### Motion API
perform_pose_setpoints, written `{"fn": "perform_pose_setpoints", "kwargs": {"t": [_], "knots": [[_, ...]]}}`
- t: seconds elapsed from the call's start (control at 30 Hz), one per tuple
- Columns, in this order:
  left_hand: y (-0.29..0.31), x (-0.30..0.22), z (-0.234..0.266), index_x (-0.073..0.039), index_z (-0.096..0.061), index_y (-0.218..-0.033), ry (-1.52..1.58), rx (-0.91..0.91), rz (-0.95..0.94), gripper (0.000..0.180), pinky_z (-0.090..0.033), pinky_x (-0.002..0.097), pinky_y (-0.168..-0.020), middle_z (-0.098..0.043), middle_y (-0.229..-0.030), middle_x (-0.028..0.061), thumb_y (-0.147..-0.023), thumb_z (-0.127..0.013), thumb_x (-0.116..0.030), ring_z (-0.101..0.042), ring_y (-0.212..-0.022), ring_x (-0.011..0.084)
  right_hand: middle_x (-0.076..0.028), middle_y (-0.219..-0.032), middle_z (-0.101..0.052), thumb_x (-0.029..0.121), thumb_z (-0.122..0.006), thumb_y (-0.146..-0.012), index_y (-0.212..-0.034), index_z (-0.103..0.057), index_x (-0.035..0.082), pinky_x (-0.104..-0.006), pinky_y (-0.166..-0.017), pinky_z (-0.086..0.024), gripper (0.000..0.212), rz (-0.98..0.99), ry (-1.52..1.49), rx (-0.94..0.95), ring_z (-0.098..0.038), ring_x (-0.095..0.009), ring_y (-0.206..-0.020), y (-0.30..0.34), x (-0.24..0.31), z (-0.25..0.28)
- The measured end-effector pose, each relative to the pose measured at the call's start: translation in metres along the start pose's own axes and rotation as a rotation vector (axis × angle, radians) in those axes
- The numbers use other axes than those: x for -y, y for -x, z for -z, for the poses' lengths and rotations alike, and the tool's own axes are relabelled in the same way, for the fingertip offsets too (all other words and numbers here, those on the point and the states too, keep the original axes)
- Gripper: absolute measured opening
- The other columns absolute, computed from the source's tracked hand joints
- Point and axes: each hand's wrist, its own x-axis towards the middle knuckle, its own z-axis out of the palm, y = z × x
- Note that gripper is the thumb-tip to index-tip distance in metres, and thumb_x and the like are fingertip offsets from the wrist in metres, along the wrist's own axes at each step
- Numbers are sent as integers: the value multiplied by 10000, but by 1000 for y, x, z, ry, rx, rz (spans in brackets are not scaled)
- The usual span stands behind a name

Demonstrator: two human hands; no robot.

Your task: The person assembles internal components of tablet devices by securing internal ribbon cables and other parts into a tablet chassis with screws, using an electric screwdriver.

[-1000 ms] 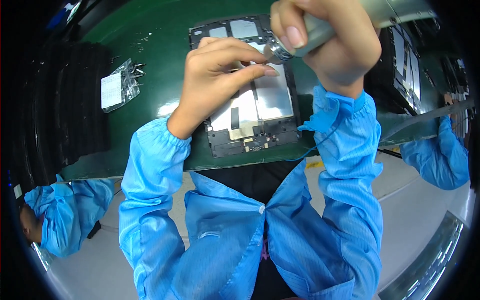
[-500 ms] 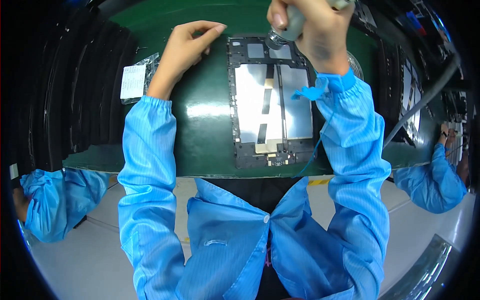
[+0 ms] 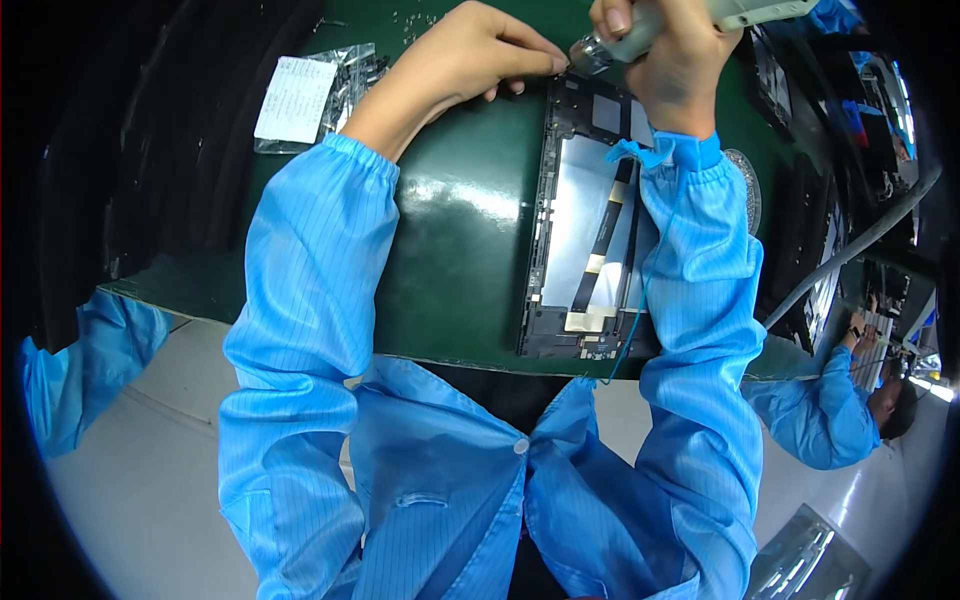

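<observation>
My right hand [image 3: 680, 65] is wrapped around a pale electric screwdriver [image 3: 762, 12], held nearly level with its clear-collared tip pointing left. The tip is beside the far left corner of an opened tablet body [image 3: 572, 215], which has a black frame, silver plates and a dark ribbon cable. Thumb and forefinger of my left hand [image 3: 465, 55] pinch together at that same corner, close to the screwdriver tip. Whatever lies between these fingertips is too small to make out. A blue wrist strap [image 3: 690, 155] sits on my right wrist, and my right sleeve covers part of the tablet.
A clear bag with a white label [image 3: 295, 100] lies left of my left hand, with tiny loose parts [image 3: 415, 25] beyond it. Dark stacked panels [image 3: 70, 150] fill the left. A round dish [image 3: 742, 185] and a grey cable [image 3: 860, 245] are at right. Co-workers' blue sleeves [image 3: 825, 415] flank the bench.
My left hand has moved right to the tablet's far left corner. The screwdriver has tilted flatter, its tip now beside that hand. The view has shifted, and the tablet appears farther right.
</observation>
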Motion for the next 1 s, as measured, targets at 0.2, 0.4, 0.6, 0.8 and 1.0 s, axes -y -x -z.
{"fn": "perform_pose_setpoints", "kwargs": {"t": [0.2, 0.4, 0.6, 0.8, 1.0], "knots": [[5, -7, 3, 5, -777, -921, 212, 16, 45, 166, -414, 214, -449, -680, -707, 28, -879, -689, -129, -562, -552, 74, -173, -957, -648, 29, -507, -850, -1110, -543, -46, -279, -480, -452, 273, 22, -10, 19, -511, -133, -504, 0, -9, 5], [5, -5, 2, -1, -776, -926, 231, 28, 59, 163, -423, 205, -456, -679, -712, 26, -888, -678, -125, -570, -566, 73, -158, -970, -638, 40, -507, -864, -1122, -535, -36, -276, -477, -431, 270, 13, 19, 16, -488, -121, -511, 4, -10, 0], [5, -5, 1, 2, -778, -915, 227, 7, 56, 155, -432, 213, -457, -683, -712, 38, -878, -689, -120, -579, -573, 82, -151, -956, -633, 41, -511, -859, -1117, -534, -35, -275, -472, -428, 270, 19, 31, -6, -483, -121, -510, 5, -10, -3], [4, -6, 0, 8, -777, -906, 239, -7, 49, 157, -431, 217, -455, -686, -706, 47, -870, -704, -126, -578, -562, 89, -150, -950, -628, 40, -518, -858, -1106, -527, -35, -272, -468, -425, 260, 9, 48, -5, -481, -120, -504, 4, -8, -3], [5, -4, 1, 9, -777, -911, 223, -6, 58, 164, -425, 219, -452, -682, -698, 56, -872, -707, -134, -567, -544, 92, -152, -951, -622, 40, -514, -865, -1112, -521, -31, -269, -462, -417, 257, 39, 52, 9, -476, -121, -499, 4, -12, -2]]}}
